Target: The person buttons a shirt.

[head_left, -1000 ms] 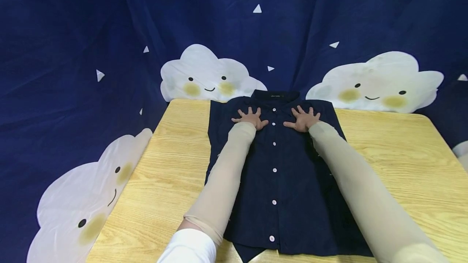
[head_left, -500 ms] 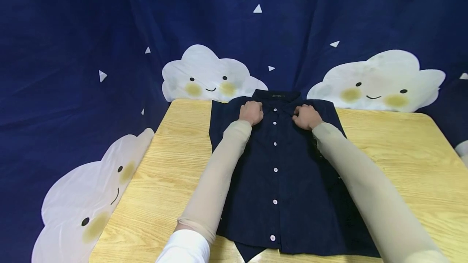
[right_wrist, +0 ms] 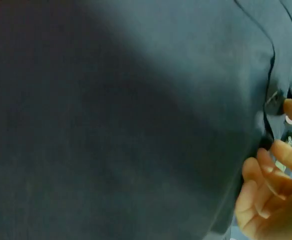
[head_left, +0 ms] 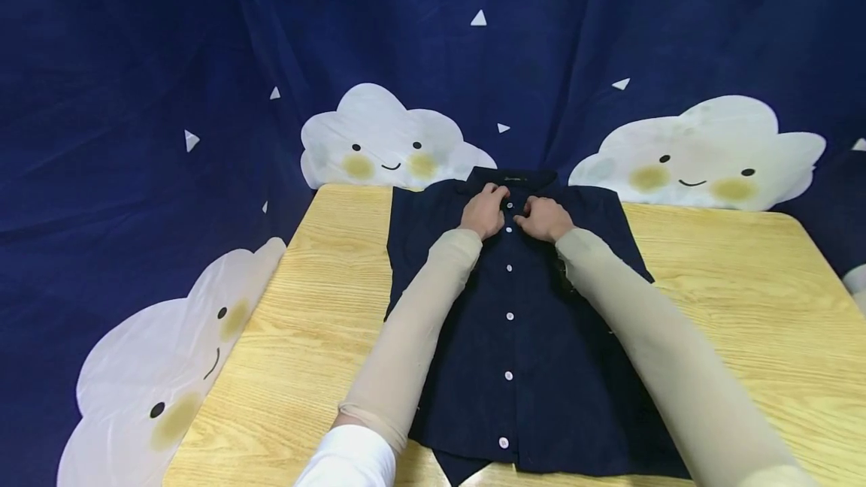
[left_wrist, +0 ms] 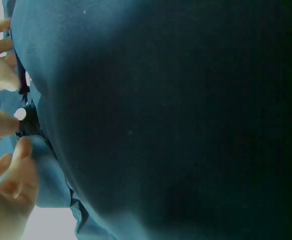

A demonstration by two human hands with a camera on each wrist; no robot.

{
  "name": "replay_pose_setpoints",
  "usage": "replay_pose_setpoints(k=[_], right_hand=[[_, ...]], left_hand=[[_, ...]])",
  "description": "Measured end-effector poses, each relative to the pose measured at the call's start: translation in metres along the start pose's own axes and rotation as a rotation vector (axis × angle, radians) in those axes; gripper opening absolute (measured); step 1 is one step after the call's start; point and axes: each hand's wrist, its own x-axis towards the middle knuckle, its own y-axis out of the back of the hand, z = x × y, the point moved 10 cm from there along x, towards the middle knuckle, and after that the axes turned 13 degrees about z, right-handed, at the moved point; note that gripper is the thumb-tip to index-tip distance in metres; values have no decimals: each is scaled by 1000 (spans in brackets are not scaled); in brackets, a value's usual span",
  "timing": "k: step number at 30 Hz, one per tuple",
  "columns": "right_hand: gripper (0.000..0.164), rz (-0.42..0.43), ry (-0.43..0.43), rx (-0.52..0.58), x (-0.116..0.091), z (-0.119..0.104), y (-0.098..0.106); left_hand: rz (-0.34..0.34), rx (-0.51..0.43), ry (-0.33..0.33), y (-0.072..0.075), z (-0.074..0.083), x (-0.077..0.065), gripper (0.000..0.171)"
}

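A dark navy button-up shirt (head_left: 555, 367) lies flat, front up, its collar (head_left: 517, 177) at the far side. White buttons run down the middle. Just left of the top button (head_left: 510, 205), my left hand (head_left: 483, 212) has curled fingers at the front band below the collar. In the left wrist view, thumb and fingertips pinch cloth beside a white button (left_wrist: 20, 114). My right hand (head_left: 544, 219) is right of the button line, fingers bent. The right wrist view has its thumb and fingertips at the band's edge (right_wrist: 273, 104); cloth partly hides the grip.
Under the shirt is a light wood table (head_left: 325, 276) with rounded corners. A navy curtain (head_left: 433, 36) with white triangles and smiling clouds hangs behind and at the left. A pointed dark cloth piece (head_left: 458, 466) sticks out below the shirt's hem.
Both hands lay flat with fingers spread, then curled on the chest. Now they have moved inward to the top button, fingertips at the front band.
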Motion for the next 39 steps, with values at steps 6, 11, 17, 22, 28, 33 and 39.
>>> replay_pose_setpoints(k=[6, 11, 17, 22, 28, 33, 39], right_hand=[[56, -20, -46, -41, -2, -3, -7], [61, -33, -71, -67, -4, -4, -11], [45, -9, -104, -15, -3, -2, -7], [35, 34, -137, 27, -1, 3, 2], [40, 29, -173, 53, -1, 9, 3], [40, 50, -160, 78, -2, 11, 4], [44, 68, -153, 49, -3, 13, 6]], left_hand=[[-111, 12, 23, -15, 0, -2, 51], [-125, 19, 25, -19, 1, -3, 54], [-104, 35, 27, -18, -1, -2, 48], [-10, 22, 37, -6, -5, 1, 30], [78, 6, 16, 7, -5, 3, 13], [91, -11, 11, 12, -4, 3, 13], [55, -16, -27, 7, 0, 4, 16]])
